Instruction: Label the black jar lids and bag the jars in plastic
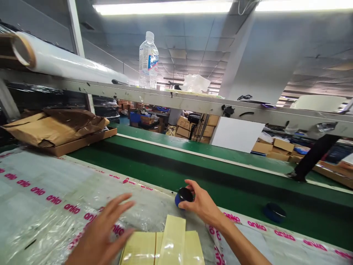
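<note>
My right hand (202, 202) grips a small round jar (182, 197), dark blue with a glossy black top, at the edge where the table meets the green belt. Its thumb and fingers close around the jar's right side. My left hand (103, 230) hovers over the plastic-covered table at lower left, fingers apart, holding nothing and slightly blurred. Between the hands, at the bottom, lie pale yellow paper strips (139, 247) in stacks, with one longer strip (172, 235) lying across the top. A second dark blue, black-topped jar (275, 212) sits on the belt to the right.
The green conveyor belt (132, 154) runs across behind the table, whose plastic cover (55, 184) carries pink "anko" print. Crumpled brown paper (59, 125) fills a shallow cardboard tray (82, 141) at left. Above the belt, a shelf rail (193, 103) holds a plastic bottle (149, 60).
</note>
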`<state>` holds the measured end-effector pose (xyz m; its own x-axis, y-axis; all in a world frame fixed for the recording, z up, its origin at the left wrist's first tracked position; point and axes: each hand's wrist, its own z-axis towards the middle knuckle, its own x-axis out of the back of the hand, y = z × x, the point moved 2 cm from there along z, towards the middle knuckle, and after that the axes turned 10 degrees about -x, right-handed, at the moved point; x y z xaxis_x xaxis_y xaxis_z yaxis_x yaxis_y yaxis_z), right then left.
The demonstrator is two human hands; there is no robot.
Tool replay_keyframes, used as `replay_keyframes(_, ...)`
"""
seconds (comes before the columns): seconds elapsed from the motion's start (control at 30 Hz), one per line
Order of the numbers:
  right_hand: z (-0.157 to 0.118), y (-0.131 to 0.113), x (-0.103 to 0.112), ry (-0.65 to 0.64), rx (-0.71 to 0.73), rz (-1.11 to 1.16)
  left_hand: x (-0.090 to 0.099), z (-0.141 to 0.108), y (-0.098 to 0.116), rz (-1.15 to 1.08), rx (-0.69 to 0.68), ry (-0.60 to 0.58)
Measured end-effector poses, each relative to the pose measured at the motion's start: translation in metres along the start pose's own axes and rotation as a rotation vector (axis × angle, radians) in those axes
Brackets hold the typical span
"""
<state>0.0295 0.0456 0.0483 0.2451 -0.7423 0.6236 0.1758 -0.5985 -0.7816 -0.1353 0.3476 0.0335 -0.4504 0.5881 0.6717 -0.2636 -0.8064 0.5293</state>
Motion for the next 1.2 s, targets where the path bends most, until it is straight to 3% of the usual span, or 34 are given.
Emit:
replay_keyframes(0.07,-0.011,-0.018,-0.011,-0.103,0.062,0.052,-0.023,0.014,0.027,-0.099,-0.084,-0.265)
replay_keyframes(0.13,-0.019,-0.034,-0.020,-0.192,0.141,0.107,-0.047,0.031,0.044,-0.215,-0.102,-0.369)
replay_keyframes(0.2,-0.025,-0.045,-0.028,-0.244,0.218,0.165,-0.066,0.045,0.051,-0.315,-0.123,-0.377)
replay_keyframes(0.3,-0.030,-0.048,-0.040,-0.241,0.267,0.242,-0.078,0.053,0.049,-0.371,-0.070,-0.319)
replay_keyframes(0.47,-0.027,-0.025,-0.052,-0.193,0.190,0.293,-0.081,0.047,0.047,-0.258,0.039,-0.229)
replay_keyframes(0.63,-0.029,0.013,-0.032,-0.016,0.028,0.118,-0.084,0.036,0.036,-0.013,0.114,-0.213)
replay_keyframes(0.73,-0.039,0.028,-0.028,0.012,-0.012,-0.018,-0.089,0.031,0.030,0.023,0.139,-0.225)
replay_keyframes(0.87,-0.047,0.034,-0.037,-0.008,-0.036,-0.061,-0.093,0.028,0.030,-0.007,0.157,-0.219)
replay_keyframes(1.0,-0.046,0.035,-0.042,-0.085,-0.076,0.027,-0.083,0.024,0.035,-0.143,0.164,-0.221)
replay_keyframes(1.2,-0.058,0.024,-0.040,-0.299,-0.091,0.332,-0.056,0.006,0.048,-0.288,0.140,-0.038)
